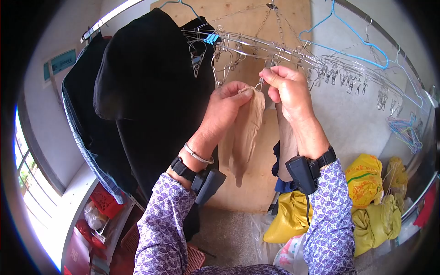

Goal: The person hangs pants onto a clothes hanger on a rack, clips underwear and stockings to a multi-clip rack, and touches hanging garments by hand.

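Observation:
A thin beige nylon sock [246,137] hangs down in front of the board, its top edge pinched between thumb and fingers of my left hand [229,103]. My right hand [289,89] is closed on a metal clip [260,84] at the sock's upper corner. The clip's jaws are partly hidden, so how firmly they grip the fabric does not show. Above both hands is a wire hanging rack [256,46] with chains and several metal clips. Another beige-grey sock [286,146] hangs behind my right wrist.
Dark clothes [142,68] hang close on the left. A blue hanger [341,43] and a second clip rack [353,75] hang on the right. Yellow bags [364,178] are piled low on the right. A plywood board [229,197] stands behind; a barred window [32,169] is at left.

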A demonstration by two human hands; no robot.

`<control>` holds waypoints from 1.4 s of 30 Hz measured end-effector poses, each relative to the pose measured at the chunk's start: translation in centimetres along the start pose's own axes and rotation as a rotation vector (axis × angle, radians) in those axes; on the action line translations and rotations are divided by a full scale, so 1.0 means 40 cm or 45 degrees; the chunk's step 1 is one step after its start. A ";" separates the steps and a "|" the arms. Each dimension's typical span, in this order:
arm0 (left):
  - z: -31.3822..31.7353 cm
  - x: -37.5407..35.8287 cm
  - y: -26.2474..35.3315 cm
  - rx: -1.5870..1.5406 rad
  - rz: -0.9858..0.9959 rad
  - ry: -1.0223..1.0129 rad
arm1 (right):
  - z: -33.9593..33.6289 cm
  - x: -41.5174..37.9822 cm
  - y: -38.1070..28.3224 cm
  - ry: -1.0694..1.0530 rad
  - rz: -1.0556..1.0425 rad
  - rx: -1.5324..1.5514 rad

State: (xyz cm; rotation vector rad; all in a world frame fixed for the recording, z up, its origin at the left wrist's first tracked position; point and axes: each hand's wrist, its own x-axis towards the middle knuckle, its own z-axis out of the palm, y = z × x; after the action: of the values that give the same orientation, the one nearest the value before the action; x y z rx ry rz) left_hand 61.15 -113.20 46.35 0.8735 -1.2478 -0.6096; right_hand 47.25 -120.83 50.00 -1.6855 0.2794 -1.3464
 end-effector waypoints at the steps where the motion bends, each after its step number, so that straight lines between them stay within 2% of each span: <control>1: 0.002 -0.002 0.001 0.005 -0.015 -0.002 | -0.002 -0.001 0.000 -0.005 0.003 0.013; 18: 0.036 -0.008 0.000 0.103 0.056 0.021 | -0.030 -0.020 0.017 -0.041 0.015 -0.013; 20: 0.034 -0.032 -0.020 0.132 0.044 -0.084 | -0.031 -0.045 0.020 -0.028 0.041 0.007; 21: 0.026 -0.042 -0.055 0.128 0.004 -0.150 | -0.033 -0.073 0.020 -0.102 0.018 0.020; 24: -0.001 -0.105 -0.172 0.217 -0.241 -0.230 | -0.050 -0.162 0.109 -0.240 0.193 -0.067; 26: -0.020 -0.177 -0.253 0.233 -0.413 -0.152 | -0.077 -0.263 0.205 -0.343 0.506 -0.157; 27: -0.039 -0.220 -0.306 0.240 -0.479 -0.149 | -0.078 -0.331 0.262 -0.353 0.448 -0.190; 29: -0.093 -0.324 -0.436 0.226 -0.564 -0.130 | -0.105 -0.489 0.373 -0.422 0.683 -0.218; 31: -0.159 -0.461 -0.544 0.261 -0.832 -0.094 | -0.152 -0.678 0.518 -0.477 0.918 -0.187; 33: -0.206 -0.624 -0.626 0.242 -1.011 0.074 | -0.203 -0.892 0.626 -0.402 1.137 -0.139; 34: -0.244 -0.706 -0.637 0.310 -1.026 -0.032 | -0.234 -1.010 0.687 -0.417 1.162 -0.256; 35: -0.309 -0.857 -0.724 0.715 -0.798 -0.331 | -0.274 -1.109 0.711 -0.447 1.203 -0.144; 36: -0.374 -1.007 -0.809 1.264 -0.464 -0.579 | -0.283 -1.188 0.699 -0.371 1.146 -0.167; 37: -0.436 -1.155 -0.892 1.687 -0.102 -0.675 | -0.317 -1.311 0.698 -0.361 1.505 -0.276; 38: -0.446 -1.279 -0.911 1.821 -0.339 -0.878 | -0.333 -1.370 0.693 -0.398 1.394 -0.299; 39: -0.445 -1.362 -0.904 1.941 -0.611 -1.064 | -0.349 -1.434 0.708 -0.557 1.274 -0.456; 40: -0.450 -1.456 -0.890 1.773 -0.735 -1.110 | -0.374 -1.536 0.776 -0.694 0.885 -0.575; 41: -0.450 -1.541 -0.866 1.607 -0.865 -1.143 | -0.381 -1.569 0.788 -0.729 0.962 -0.548; 42: -0.428 -1.594 -0.873 1.673 -1.102 -1.480 | -0.372 -1.587 0.817 -0.726 1.086 -0.498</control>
State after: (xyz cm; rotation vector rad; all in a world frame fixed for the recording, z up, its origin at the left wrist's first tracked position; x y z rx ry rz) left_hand 65.08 -77.23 -18.97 2.4334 -2.3893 -1.0355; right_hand 22.31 -103.95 -16.43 -1.8548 0.8414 -0.1726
